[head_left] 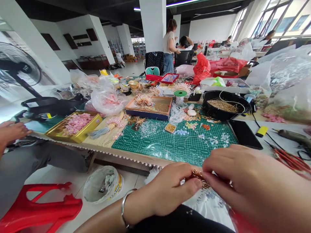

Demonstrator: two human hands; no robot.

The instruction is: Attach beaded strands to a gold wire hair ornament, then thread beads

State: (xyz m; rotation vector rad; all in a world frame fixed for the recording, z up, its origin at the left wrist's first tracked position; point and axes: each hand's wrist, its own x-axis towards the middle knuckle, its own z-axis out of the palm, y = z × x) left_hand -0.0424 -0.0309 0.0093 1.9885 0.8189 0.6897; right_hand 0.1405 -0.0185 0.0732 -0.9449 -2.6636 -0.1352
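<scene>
The gold-coloured beaded piece [197, 174] is low in the frame, right of centre, between the two hands and off the near edge of the green cutting mat [155, 142]. Only fingers seem to support it above the lap, so a loosened pinch could drop it or let small beads scatter; uneven pulling between the hands could bend its delicate metal parts. A careless reach up the frame could also tip the small open box of gold bits [170, 127] or sweep the loose clear beads [148, 127] together. The left hand [170, 187] is narrowed, thumb and forefinger nearly closed around the piece's left end; the right hand [240, 171] is curled inward, pinching its other side, though how firmly it grips I cannot tell
</scene>
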